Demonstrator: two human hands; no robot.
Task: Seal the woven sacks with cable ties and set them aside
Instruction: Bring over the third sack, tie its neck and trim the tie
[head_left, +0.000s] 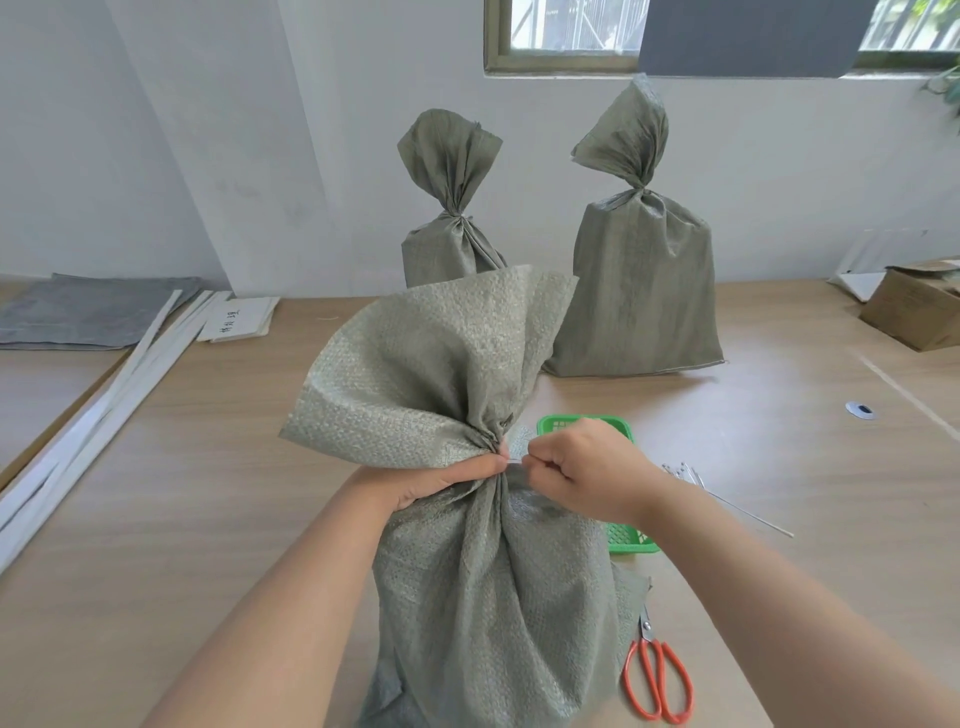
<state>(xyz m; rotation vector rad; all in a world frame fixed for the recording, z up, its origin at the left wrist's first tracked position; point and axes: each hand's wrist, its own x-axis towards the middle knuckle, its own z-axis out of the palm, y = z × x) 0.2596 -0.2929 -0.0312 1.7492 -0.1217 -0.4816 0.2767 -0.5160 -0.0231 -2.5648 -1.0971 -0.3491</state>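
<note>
Both forearms reach forward over the wooden table (208, 493). Left hand (441, 480) curls tightly around the gathered neck of the near sack (493, 597), a coarse grey-green woven bag standing upright. Right hand (582, 475) pinches a thin pale cable tie (515, 460) at that neck, fingers bent.

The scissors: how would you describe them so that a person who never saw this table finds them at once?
Start at the wooden table and find the nearest woven sack. The scissors lie flat on the table just right of its base, nearer than the green basket. Their orange handles set them apart: nothing else nearby is orange.
</note>
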